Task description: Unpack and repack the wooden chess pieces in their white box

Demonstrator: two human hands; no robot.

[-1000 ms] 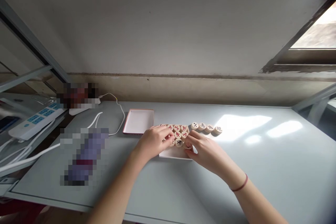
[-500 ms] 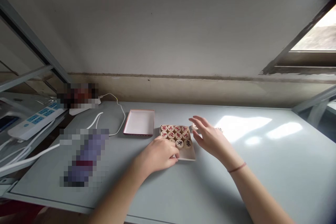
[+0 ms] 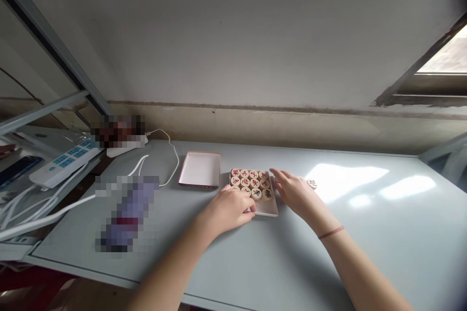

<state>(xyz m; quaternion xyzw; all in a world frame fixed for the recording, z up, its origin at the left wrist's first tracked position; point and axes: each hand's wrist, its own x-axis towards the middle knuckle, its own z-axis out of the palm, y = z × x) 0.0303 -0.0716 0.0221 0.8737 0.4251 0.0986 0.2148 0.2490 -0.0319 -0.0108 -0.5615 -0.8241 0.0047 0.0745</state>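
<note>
A shallow open box (image 3: pixel 268 209) holds rows of round wooden xiangqi pieces (image 3: pixel 254 183) with red and black characters. My left hand (image 3: pixel 231 206) lies over its near left corner, with thumb and bent fingers closed at the near wall; it covers some pieces there. Just beyond the box's right wall, my right hand (image 3: pixel 297 194) reaches in with fingers drawn together over a loose piece, which they hide. Another loose piece (image 3: pixel 312 183) with a black character lies beyond my right wrist, and a further one is partly hidden beside it.
The box lid (image 3: pixel 200 169) lies inside-up to the left. A blurred purple object (image 3: pixel 133 214) and white cables (image 3: pixel 175 155) are farther left, near a power strip (image 3: pixel 67 160). A wall (image 3: pixel 237 126) bounds the grey table (image 3: pixel 394 233) at the back.
My right hand has lowered and its fingers have drawn closer, covering a loose piece that showed between them. My left hand keeps its place on the box. The view has shifted slightly.
</note>
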